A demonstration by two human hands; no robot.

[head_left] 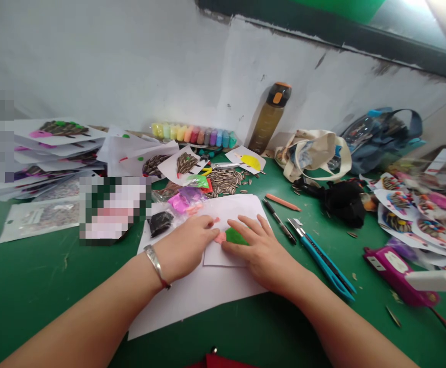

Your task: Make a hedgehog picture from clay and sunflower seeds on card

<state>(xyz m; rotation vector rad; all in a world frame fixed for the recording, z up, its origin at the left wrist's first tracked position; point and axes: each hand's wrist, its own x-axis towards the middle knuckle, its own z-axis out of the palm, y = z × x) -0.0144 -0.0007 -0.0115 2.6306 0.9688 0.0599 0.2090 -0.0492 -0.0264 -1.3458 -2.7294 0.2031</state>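
A small white sheet of paper (217,258) lies on a larger white sheet (161,301) in front of me. On the small sheet sit a flat green clay shape (235,236) and, against its left side, a pink clay piece (220,237). My left hand (190,243), with a silver bracelet at the wrist, has its fingers closed at the pink clay, the thumb pressing its edge; a bit of pink shows by the fingertips. My right hand (259,245) lies with fingers spread across the paper, partly covering the green shape.
Bags of black clay (160,223) and purple clay (186,200) lie behind my left hand. To the right are a pen (279,221), an orange stick (283,202), blue tweezers (328,266) and a magenta glue gun (397,273). Sunflower seeds (225,182) and a bottle (269,120) stand behind.
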